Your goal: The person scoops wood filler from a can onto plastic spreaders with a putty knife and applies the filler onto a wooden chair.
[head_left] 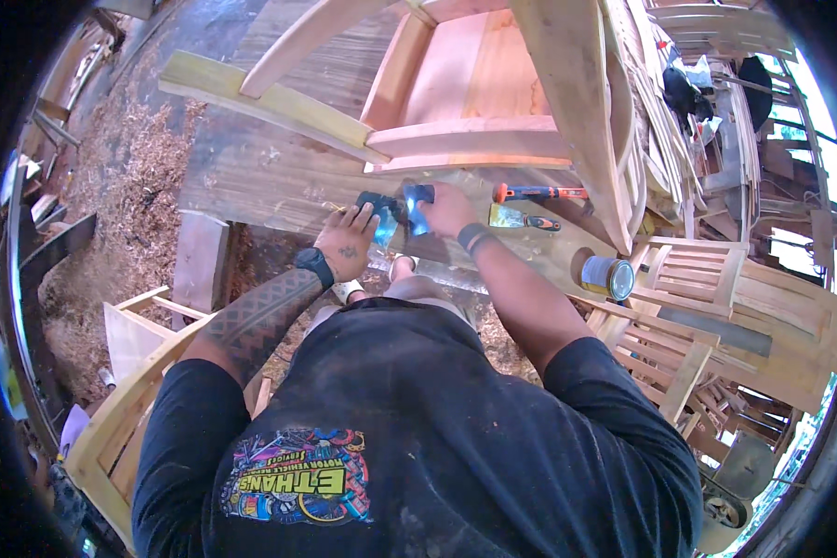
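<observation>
My left hand (346, 247), with a dark watch on its wrist, has its fingers closed on a flat scraper blade (384, 232) with a dark upper edge. Just to the right, my right hand (448, 210) grips a second shiny blue-tinted flat blade (414, 208), its far end hidden under the fingers. The two blades are close together over the wooden board. To the right lie an orange-and-blue handled tool (539, 192) and a putty knife (523, 219) with a smeared blade. An open-looking tin can (607, 277) rests farther right.
A bare wooden chair frame (470, 139) lies on the board (279, 191) beyond my hands. Slatted wooden panels (684, 279) are stacked at the right, and a curved wooden frame (112, 437) stands at lower left. Wood shavings (135, 186) cover the floor.
</observation>
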### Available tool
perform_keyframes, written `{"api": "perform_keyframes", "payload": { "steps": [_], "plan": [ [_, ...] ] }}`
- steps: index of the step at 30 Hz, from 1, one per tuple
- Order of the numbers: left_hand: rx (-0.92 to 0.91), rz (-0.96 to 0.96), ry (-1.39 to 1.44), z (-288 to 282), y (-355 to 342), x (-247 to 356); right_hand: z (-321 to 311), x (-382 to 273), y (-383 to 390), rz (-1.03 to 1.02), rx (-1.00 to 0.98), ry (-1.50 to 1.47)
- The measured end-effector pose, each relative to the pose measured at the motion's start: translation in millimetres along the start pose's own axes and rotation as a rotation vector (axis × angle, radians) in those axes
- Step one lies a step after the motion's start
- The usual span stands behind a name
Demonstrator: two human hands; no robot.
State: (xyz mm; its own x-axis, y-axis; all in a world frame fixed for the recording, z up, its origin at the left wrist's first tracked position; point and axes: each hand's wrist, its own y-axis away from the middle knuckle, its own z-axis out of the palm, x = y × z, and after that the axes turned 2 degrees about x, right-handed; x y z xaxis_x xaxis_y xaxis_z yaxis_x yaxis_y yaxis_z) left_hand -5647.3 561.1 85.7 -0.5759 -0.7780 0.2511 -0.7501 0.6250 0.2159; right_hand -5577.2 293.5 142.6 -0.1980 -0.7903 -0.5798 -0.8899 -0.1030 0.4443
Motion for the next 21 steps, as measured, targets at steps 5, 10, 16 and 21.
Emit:
{"api": "perform_keyframes", "payload": {
  "steps": [5, 10, 16, 21],
  "plan": [
    [-0.009, -0.032, -0.003, 4, 7, -4, 2, -10, -4, -0.021, -0.015, 0.087],
    [-0.046, 0.019, -0.017, -7, -3, -4, 15, 9, -27, -0.054, -0.023, 0.136],
    [-0.057, -0.024, 0.022, -8, 6, -11, -2, -2, -20, -0.108, -0.114, 0.048],
    [0.032, -0.022, 0.023, -12, 9, -3, 9, -30, -23, -0.21, -0.084, 0.282]
  ]
}}
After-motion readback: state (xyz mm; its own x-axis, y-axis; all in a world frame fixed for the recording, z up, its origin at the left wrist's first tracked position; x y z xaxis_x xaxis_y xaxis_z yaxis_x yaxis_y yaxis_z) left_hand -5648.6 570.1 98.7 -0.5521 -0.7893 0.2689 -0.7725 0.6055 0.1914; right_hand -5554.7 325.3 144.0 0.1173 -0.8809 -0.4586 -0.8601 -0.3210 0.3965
